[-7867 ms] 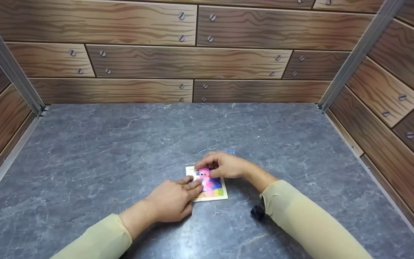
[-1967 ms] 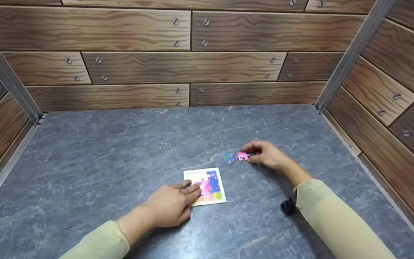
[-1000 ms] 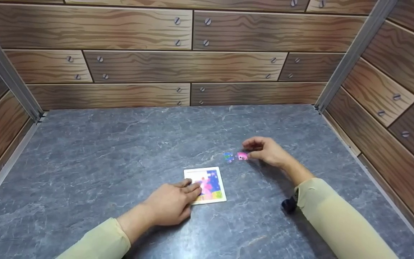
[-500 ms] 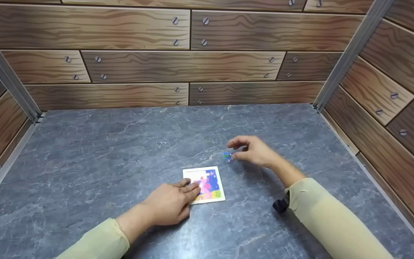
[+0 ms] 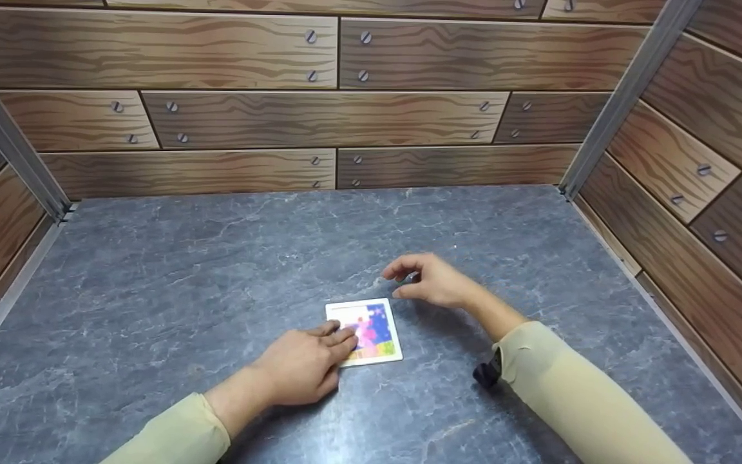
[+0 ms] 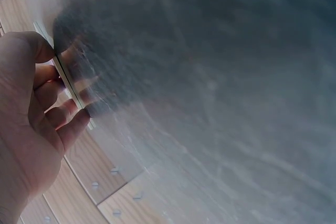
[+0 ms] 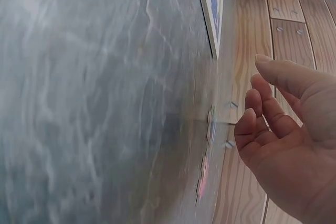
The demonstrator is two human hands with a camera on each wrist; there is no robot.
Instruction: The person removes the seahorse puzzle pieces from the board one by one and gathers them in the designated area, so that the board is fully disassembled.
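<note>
A small white-framed jigsaw puzzle (image 5: 380,330) with a pink figure on dark blue lies on the table. Straight fingers of my left hand (image 5: 306,364) rest on its left part, covering some of it; in the left wrist view the thumb is at its edge. My right hand (image 5: 438,281) hovers just beyond the puzzle's upper right corner, fingers loosely bent and holding nothing. In the right wrist view, a bluish puzzle piece (image 7: 211,124) and a pink puzzle piece (image 7: 202,178) lie on the table beside that hand. From the head view the hand hides most of them.
The grey marbled tabletop (image 5: 216,258) spreads around the puzzle. Wood-patterned panels (image 5: 242,116) stand at the back and both sides, with metal posts (image 5: 628,96) at the corners. A black device (image 5: 488,374) sits at the right wrist.
Earlier my right hand was over the puzzle by a pink piece, then set that piece beside the blue one. It has let go and moved left towards the puzzle. My left hand stays put.
</note>
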